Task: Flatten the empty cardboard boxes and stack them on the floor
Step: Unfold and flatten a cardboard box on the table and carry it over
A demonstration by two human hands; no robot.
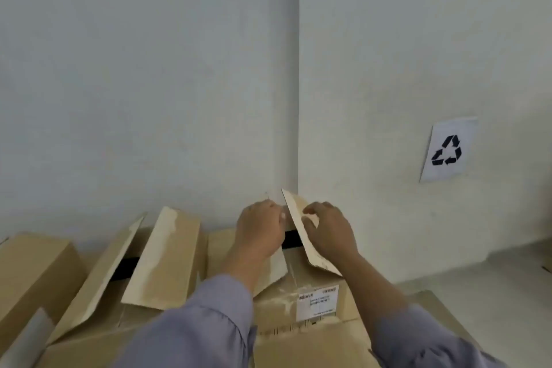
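Note:
A brown cardboard box [298, 305] with a white shipping label [318, 302] stands in front of me, its top flaps raised. My left hand [260, 227] grips the left top flap [273, 270] near its far end. My right hand [327, 230] holds the right top flap [295, 209], which stands tilted upward. A dark gap shows between the two flaps. To the left stands another open box [104, 293] with two flaps [165, 257] sticking up. Both sleeves are pale purple.
A closed brown box [33, 272] sits at the far left. White walls meet in a corner [298, 98] right behind the boxes. A paper sign with a recycling symbol [447, 150] hangs on the right wall. Pale floor [493, 272] shows at the right.

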